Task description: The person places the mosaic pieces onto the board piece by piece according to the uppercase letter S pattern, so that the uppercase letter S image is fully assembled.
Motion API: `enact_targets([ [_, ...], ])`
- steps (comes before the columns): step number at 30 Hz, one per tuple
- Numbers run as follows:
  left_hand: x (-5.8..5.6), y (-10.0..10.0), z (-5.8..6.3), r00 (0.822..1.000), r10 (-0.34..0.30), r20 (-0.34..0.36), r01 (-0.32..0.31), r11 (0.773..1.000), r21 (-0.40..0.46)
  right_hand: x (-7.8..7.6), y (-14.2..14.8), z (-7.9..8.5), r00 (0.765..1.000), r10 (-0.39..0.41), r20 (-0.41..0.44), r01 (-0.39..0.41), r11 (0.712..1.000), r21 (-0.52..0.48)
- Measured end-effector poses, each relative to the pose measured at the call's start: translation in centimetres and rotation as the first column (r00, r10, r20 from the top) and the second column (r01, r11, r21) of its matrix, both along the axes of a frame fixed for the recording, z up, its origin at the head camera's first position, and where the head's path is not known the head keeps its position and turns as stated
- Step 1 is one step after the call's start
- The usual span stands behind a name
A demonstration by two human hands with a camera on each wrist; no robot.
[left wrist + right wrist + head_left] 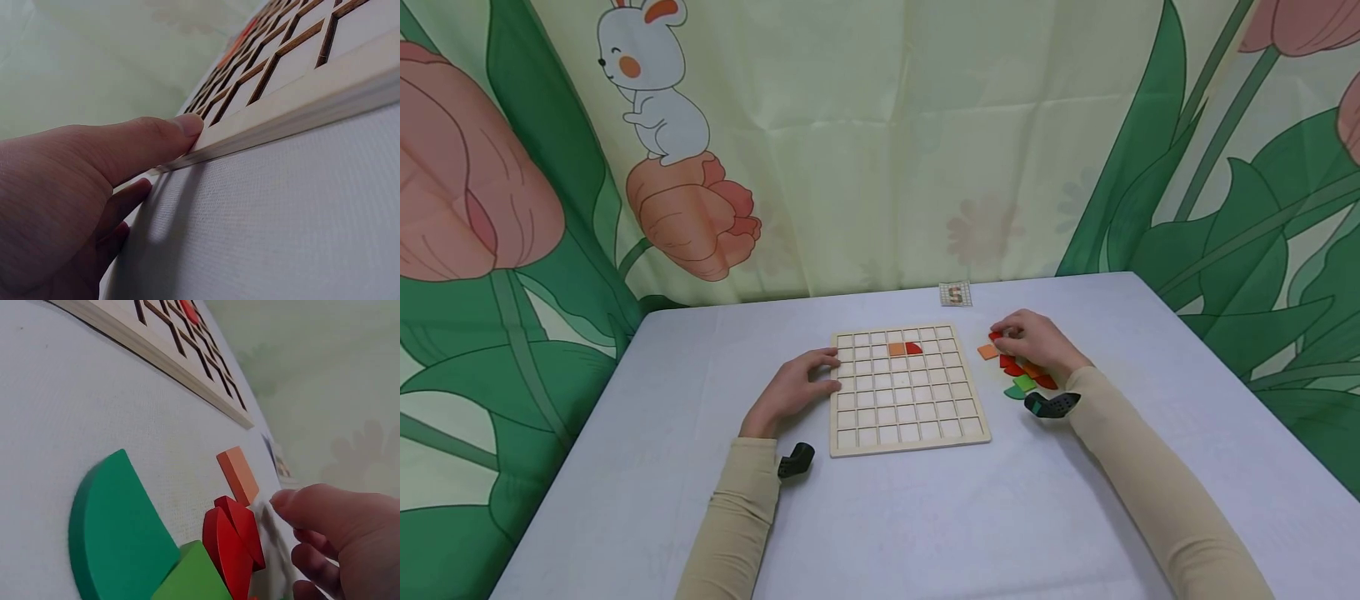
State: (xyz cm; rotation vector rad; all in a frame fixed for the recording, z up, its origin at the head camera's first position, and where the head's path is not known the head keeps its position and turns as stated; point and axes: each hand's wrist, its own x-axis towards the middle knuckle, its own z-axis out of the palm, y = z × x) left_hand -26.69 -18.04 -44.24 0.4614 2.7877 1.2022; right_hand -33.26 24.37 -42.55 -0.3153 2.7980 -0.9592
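Note:
On the white table lies a wooden grid board (910, 447), with an orange square (897, 349) and a red rounded piece (913, 348) in neighbouring cells of an upper row. My left hand (793, 386) rests at the board's left edge; its thumb touches the rim (275, 115) in the left wrist view. To the right of the board, my right hand (1039, 340) pinches a small red piece (995, 335), which the thumb hides in the right wrist view. Below that hand lie an orange square (237, 475), red pieces (240, 531), a light green piece (194, 578) and a dark green rounded piece (119, 531).
A small card (955, 294) with a gridded picture lies near the table's back edge, beyond the board. Behind the table (910, 525) hangs a curtain (865, 167) printed with tulips and a rabbit.

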Motion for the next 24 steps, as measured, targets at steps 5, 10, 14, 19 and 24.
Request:
enact_targets([
  [5, 0.0, 0.0, 0.0, 1.0, 0.006, 0.006, -0.006, 1.0, 0.002, -0.3, -0.2, 0.4, 0.999, 0.005, -0.046, -0.003, 1.0, 0.031],
  [10, 0.1, 0.1, 0.0, 1.0, 0.012, 0.009, -0.012, 1.0, 0.003, -0.4, -0.9, 1.0, 0.999, 0.022, -0.045, -0.02, 0.999, 0.046],
  [14, 0.0, 0.0, -0.1, 1.0, 0.008, 0.006, -0.008, 1.0, 0.001, -0.6, -1.4, 1.5, 0.999, 0.027, -0.035, -0.022, 0.993, 0.115],
  [19, 0.0, 0.0, -0.1, 1.0, 0.007, 0.007, -0.007, 1.0, 0.001, -0.8, -1.7, 2.5, 1.0, 0.018, 0.002, -0.018, 0.982, 0.189],
  [24, 0.0, 0.1, 0.0, 1.0, 0.01, 0.016, -0.01, 1.0, 0.002, -0.9, -2.0, 2.4, 0.999, 0.034, -0.004, -0.033, 0.981, 0.194],
])
